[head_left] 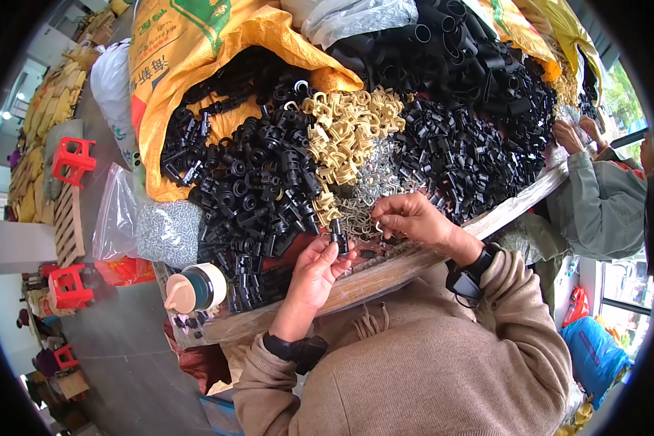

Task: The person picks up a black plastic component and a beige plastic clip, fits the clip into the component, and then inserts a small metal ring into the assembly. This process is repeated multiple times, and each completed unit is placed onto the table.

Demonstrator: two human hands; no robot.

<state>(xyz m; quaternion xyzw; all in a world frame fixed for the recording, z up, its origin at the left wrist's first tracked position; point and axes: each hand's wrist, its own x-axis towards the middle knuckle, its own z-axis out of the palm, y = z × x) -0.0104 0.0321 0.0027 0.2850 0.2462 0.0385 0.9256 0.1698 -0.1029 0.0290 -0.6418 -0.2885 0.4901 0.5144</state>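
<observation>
My left hand is closed round a small black plastic fitting, its narrow end pointing up. To the right of it, my right hand pinches a small pale curved clip, a short gap away from the fitting. Just beyond both hands lies a heap of silver wire clips. Cream plastic clips are piled behind and left of these. A large heap of black ring-ended fittings spreads on the left, and smaller black pieces fill the right side.
A wooden edge bounds the table in front of me. A lidded cup stands at its left end. Orange woven sacks and black tubes lie behind the heaps. At far right, a co-worker's hands reach in.
</observation>
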